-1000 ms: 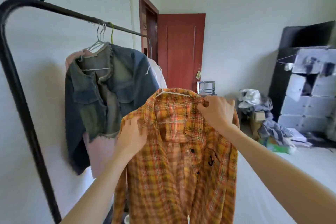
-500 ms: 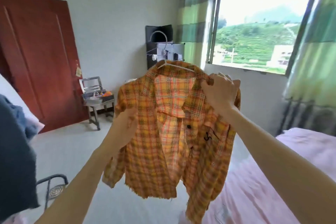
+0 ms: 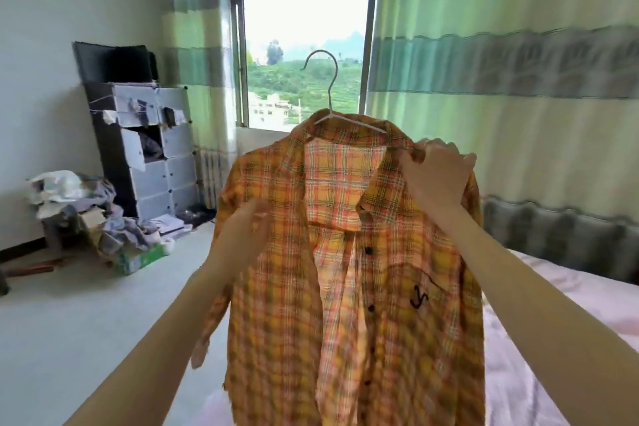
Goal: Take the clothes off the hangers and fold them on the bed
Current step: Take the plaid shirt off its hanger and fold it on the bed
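1. Shirt (image 3: 363,287), orange plaid, on wire hanger (image 3: 332,114), held up in air beside pink bed (image 3: 553,322).
2. Right hand (image 3: 437,176) grip: fingers pinched on right shoulder of shirt.
3. Left hand (image 3: 247,228) grip: blurred, at left front panel; closure not discernible.

Shirt (image 3: 377,287) — orange and yellow plaid, dark buttons, black mark on the chest pocket. Hanger (image 3: 332,104) — white wire. Curtains (image 3: 501,79): pale green with grey-teal bands. Bed (image 3: 553,339): pale pink sheet. Storage cubes (image 3: 155,162): white panels, black frame.
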Motion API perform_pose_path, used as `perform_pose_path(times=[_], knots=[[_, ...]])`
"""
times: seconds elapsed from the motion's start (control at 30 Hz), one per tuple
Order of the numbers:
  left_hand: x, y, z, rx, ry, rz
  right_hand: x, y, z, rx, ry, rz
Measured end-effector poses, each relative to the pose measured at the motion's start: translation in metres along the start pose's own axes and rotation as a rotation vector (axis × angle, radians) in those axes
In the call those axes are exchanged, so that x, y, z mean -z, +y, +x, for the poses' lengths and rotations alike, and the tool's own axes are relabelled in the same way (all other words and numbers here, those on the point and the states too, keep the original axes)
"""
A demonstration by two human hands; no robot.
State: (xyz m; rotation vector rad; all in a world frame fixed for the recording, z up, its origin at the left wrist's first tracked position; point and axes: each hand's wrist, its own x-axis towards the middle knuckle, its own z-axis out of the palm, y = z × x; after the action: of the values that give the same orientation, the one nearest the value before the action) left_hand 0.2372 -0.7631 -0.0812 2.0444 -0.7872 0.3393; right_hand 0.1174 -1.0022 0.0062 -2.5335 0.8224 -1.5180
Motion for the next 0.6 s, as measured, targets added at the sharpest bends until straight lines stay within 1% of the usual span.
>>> perform_pose_path(times=[0.1,0.17,0.33,0.43,0.53,0.6], knots=[[-0.063,0.030,0.021,-0.062,-0.009,-0.054,0.004,0.061,0.011,-0.029,-0.004,-0.079],[-0.090,0.038,0.031,-0.072,0.003,-0.083,0.004,0.086,0.012,-0.038,-0.017,-0.105],[-0.150,0.058,0.067,-0.043,0.014,-0.190,-0.008,0.139,0.015,-0.073,-0.019,-0.195],[-0.176,0.068,0.080,-0.011,0.032,-0.242,-0.016,0.158,0.012,-0.065,-0.004,-0.232],[-0.210,0.079,0.095,0.037,-0.035,-0.238,-0.031,0.176,0.012,-0.095,0.010,-0.287],[-0.231,0.085,0.101,0.087,-0.097,-0.177,-0.040,0.183,0.012,-0.108,0.017,-0.301]])
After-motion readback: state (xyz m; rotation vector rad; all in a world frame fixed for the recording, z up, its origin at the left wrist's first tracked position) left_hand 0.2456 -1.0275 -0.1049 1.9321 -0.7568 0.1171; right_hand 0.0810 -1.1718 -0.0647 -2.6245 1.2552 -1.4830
